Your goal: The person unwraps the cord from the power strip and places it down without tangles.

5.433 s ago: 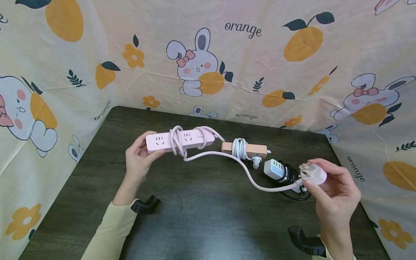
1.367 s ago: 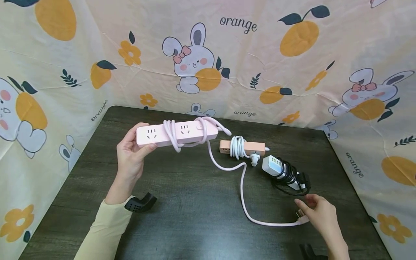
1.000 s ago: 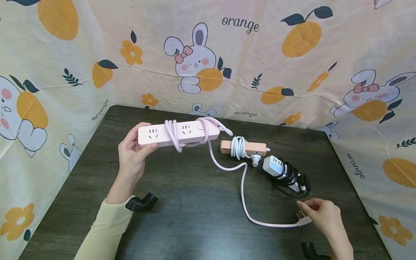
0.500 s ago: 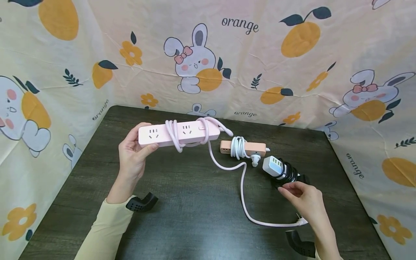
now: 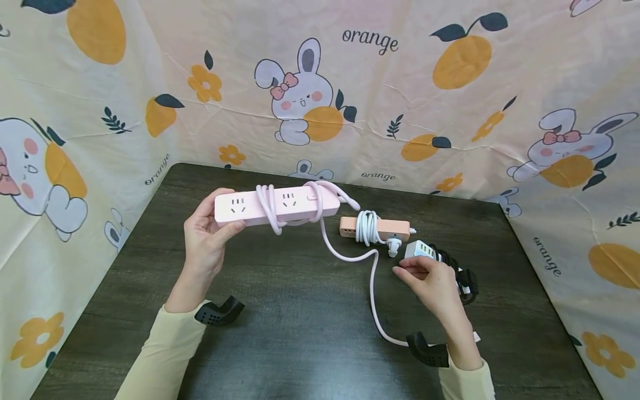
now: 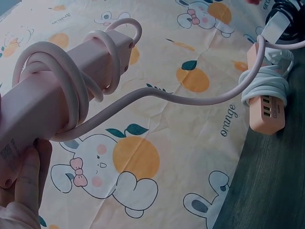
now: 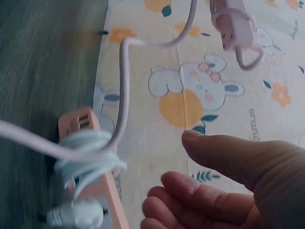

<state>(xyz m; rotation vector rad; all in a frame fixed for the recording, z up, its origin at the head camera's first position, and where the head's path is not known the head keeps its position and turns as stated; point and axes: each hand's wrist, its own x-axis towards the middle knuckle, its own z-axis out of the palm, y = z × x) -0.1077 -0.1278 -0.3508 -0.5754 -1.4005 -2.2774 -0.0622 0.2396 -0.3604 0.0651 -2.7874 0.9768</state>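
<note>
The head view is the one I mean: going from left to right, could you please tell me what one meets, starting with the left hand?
Left hand → pink power strip → orange power strip → white power strip.

The pink power strip looked moulded in smooth, matt plastic, and the pink cord wore an even, soft-sheened sheath that resembled rubbery plastic. Smooth orange plastic formed the smaller power strip, wrapped by a pale plastic-coated cord that ended in a white plastic plug. The white USB power strip appeared to be hard plastic, while the black cord looked plastic-sheathed. Dark wood grain streaked the tabletop, which carried a dull gloss. The printed backdrop looked like thin, creased, matt cloth; the sleeves were soft, matt fabric.
</note>
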